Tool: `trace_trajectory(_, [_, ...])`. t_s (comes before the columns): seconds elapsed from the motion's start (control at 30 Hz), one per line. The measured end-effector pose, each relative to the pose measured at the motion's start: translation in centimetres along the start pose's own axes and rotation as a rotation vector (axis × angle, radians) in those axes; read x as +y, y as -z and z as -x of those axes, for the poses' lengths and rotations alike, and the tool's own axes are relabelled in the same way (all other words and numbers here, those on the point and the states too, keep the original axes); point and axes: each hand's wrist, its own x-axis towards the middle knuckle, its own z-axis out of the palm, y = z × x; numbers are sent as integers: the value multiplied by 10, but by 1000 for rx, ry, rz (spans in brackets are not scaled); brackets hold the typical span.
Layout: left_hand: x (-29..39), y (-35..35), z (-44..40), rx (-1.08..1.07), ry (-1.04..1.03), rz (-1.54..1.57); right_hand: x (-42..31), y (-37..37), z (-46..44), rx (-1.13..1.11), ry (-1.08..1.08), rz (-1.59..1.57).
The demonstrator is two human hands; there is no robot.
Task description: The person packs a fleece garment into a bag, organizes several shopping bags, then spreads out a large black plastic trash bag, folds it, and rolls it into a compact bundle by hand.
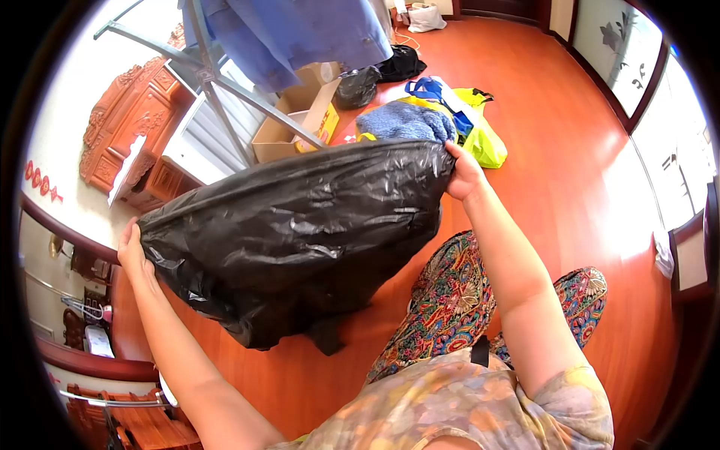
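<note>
A large black plastic bag (300, 232) is stretched wide in front of me, its upper edge running between both hands. My left hand (133, 251) grips its left corner, fingers closed on the plastic. At the upper right corner, my right hand (465, 172) pinches the bag's edge. The bag hangs down with its lower part loose and crumpled above the wooden floor. Whatever may be inside the bag cannot be seen.
Beyond the bag stand an open cardboard box (274, 139), dark bags (357, 88), a blue fluffy textile (409, 120) and a yellow-green bag (486, 142). Blue clothing (285, 37) hangs on a metal rack (206, 75) at upper left. Carved wooden furniture (135, 120) is farther left.
</note>
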Motion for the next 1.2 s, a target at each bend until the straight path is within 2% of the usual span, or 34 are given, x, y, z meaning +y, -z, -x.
trace_trajectory(0.03, [7, -17, 6, -21, -19, 14, -5, -2, 4, -62, 58, -26])
trace_trajectory(0.1, [25, -53, 16, -56, 9, 109, -20, -7, 16, 20, 189, 87])
trace_trajectory(0.17, [36, -83, 12, -157, 21, 187, -44, 0, 19, -14, 260, 129])
trace_trajectory(0.23, [52, -117, 8, -320, 50, 266, -67, -16, 53, -93, 225, 169])
trace_trajectory(0.33, [100, -177, 38, -614, 75, 419, -112, 4, 75, -71, 441, 235])
trace_trajectory(0.43, [140, -238, 61, -852, 2, 468, -158, 28, 98, 191, 546, 351])
trace_trajectory(0.5, [156, -284, 85, -950, -71, 450, -179, 49, 130, 320, 732, 376])
trace_trajectory(0.53, [161, -309, 93, -1029, -89, 457, -194, 63, 150, 340, 732, 418])
trace_trajectory(0.6, [171, -357, 104, -1131, -108, 458, -211, 81, 180, 553, 801, 445])
trace_trajectory(0.63, [158, -385, 74, -1189, -4, 434, -219, 70, 169, 706, 753, 500])
trace_trajectory(0.7, [164, -426, 53, -1234, 59, 348, -222, 42, 189, 983, 701, 664])
trace_trajectory(0.77, [141, -478, 26, -1396, 12, 262, -226, 38, 203, 1205, 636, 745])
trace_trajectory(0.8, [132, -501, 30, -1360, 96, 295, -228, 43, 212, 1154, 641, 722])
trace_trajectory(0.83, [124, -519, 34, -1415, 98, 267, -225, 41, 220, 1098, 655, 696])
trace_trajectory(0.87, [84, -520, 32, -1312, 222, 228, -232, 45, 194, 1125, 604, 723])
trace_trajectory(0.9, [78, -526, 36, -1252, 276, 200, -234, 48, 192, 1082, 545, 759])
trace_trajectory(0.97, [67, -541, 52, -1109, 245, 14, -234, 62, 186, 1183, 538, 660])
trace_trajectory(1.0, [57, -550, 59, -1075, 245, 29, -233, 76, 187, 1127, 540, 616])
trace_trajectory(1.1, [48, -585, 79, -1099, 334, 124, -231, 94, 206, 1092, 563, 425])
trace_trajectory(1.2, [97, -615, 129, -1161, 266, 308, -227, 101, 258, 1135, 658, 219])
